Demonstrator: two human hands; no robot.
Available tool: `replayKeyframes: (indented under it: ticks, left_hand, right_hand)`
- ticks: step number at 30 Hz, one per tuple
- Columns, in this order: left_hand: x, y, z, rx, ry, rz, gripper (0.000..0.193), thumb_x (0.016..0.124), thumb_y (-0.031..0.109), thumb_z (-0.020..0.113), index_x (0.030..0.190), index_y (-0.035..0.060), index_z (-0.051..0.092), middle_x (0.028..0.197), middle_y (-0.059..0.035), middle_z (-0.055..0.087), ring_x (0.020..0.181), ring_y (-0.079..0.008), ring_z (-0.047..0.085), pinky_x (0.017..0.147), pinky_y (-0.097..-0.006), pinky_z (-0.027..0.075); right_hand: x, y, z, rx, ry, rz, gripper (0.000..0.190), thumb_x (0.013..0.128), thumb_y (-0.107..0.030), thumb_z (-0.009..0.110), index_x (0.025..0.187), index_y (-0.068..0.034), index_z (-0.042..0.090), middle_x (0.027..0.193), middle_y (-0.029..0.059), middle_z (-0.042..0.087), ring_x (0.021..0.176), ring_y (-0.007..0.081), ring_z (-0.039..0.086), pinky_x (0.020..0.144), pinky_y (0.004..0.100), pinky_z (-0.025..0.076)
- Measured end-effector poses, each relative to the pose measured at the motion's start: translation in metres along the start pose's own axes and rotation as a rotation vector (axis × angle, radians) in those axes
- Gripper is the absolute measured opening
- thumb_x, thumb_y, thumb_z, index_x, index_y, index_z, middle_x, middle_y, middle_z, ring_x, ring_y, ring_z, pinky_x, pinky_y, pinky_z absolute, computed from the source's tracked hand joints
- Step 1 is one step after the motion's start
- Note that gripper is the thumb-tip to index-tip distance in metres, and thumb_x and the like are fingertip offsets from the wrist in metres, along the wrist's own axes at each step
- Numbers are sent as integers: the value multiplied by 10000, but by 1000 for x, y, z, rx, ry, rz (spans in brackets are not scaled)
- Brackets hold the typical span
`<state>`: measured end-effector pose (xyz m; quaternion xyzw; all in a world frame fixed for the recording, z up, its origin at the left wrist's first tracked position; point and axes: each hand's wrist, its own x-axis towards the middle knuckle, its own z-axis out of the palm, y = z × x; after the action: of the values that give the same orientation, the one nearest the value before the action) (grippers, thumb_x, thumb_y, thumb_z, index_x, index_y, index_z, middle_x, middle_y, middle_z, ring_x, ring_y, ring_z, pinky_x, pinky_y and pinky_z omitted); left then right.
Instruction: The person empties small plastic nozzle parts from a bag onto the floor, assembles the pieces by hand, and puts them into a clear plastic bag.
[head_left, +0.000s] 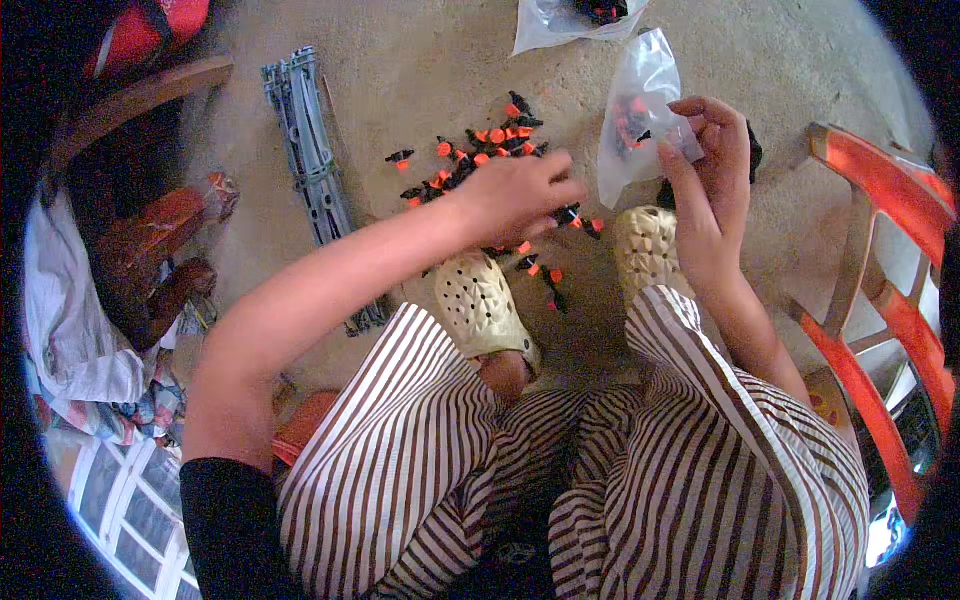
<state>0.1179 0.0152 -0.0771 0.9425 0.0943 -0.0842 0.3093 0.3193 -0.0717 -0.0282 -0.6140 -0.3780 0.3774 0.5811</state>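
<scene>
My right hand (716, 180) pinches the edge of a clear plastic bag (637, 90) with several small black and orange plastic fittings inside. Over a loose pile of like black and orange plastic fittings (495, 139) on the concrete floor, my left hand (525, 187) is bent downward with curled fingers. It is blurred, and whether it holds a fitting cannot be told. A few more fittings (529, 264) lie between my clogs, below my left hand.
A tied bundle of grey plastic stakes (309, 157) lies left of the pile. Another clear bag (570, 34) with dark parts lies at the top. My perforated clogs (480, 304) flank the near floor. A red-orange chair frame (885, 300) stands at right, and another person's hand (193, 277) shows at left.
</scene>
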Motion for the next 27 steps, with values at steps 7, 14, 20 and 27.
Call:
replayKeyframes:
  ticks: [7,14,20,27]
  left_hand:
    - [-6,-9,16,177,-232,2,381,756,214,687,1105,117,569,948,-106,559,818,-253,632,611,-374,539]
    - [-4,10,-43,-307,413,-118,433,763,137,722,1163,115,556,964,-90,564,838,-250,618,731,-361,529]
    - [1,30,-74,-236,468,-122,433,751,129,769,1133,73,573,1021,-111,604,908,-256,626,772,-335,520]
    - [5,35,-91,-528,274,-349,295,833,88,663,1114,65,577,932,-93,609,821,-219,627,676,-315,506]
  right_hand:
    - [0,-1,7,13,-51,-19,244,862,14,540,1105,6,550,923,67,547,842,123,516,732,262,421]
    - [4,-12,-8,-296,-316,34,109,848,-73,599,878,-1,674,837,109,590,683,208,567,690,290,470]
    - [1,-9,5,-281,-353,-44,253,812,-197,731,941,11,666,840,125,599,677,230,581,678,318,487]
    - [-3,5,2,-124,-291,107,286,852,-191,708,988,46,622,871,136,574,709,233,575,639,300,468]
